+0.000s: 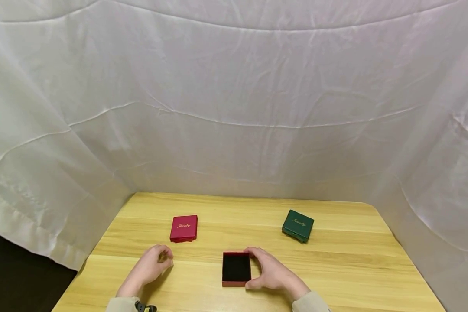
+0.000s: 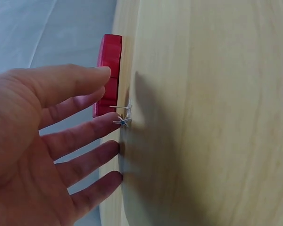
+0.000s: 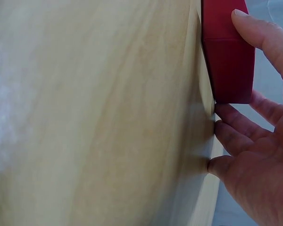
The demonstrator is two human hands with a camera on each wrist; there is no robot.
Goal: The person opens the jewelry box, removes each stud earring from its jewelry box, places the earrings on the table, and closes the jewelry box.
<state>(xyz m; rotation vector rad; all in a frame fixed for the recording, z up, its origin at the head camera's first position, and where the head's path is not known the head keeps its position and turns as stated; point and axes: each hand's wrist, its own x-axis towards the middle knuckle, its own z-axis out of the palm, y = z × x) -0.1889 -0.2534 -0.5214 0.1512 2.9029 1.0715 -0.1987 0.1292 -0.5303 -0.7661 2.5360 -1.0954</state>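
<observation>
In the head view an open red jewelry box (image 1: 235, 284) with a black lining sits at the front middle. My right hand (image 1: 271, 271) grips its right side, thumb at the near side and a finger at the far one. The right wrist view shows the thumb on the box's red wall (image 3: 228, 70), the other fingertips down at the wood. My left hand (image 1: 150, 265) is apart from the box, fingers loosely bent. By its middle fingertip lies small silver starfish jewelry (image 2: 123, 122) with a thin pin-like post, hidden in the head view.
A closed crimson jewelry box (image 1: 184, 227) stands beyond my left hand. Toward the back right is a closed green jewelry box (image 1: 298, 225), turned at an angle. The wooden table (image 1: 347, 268) is bordered by pale hanging cloth (image 1: 234, 86) at the back and sides.
</observation>
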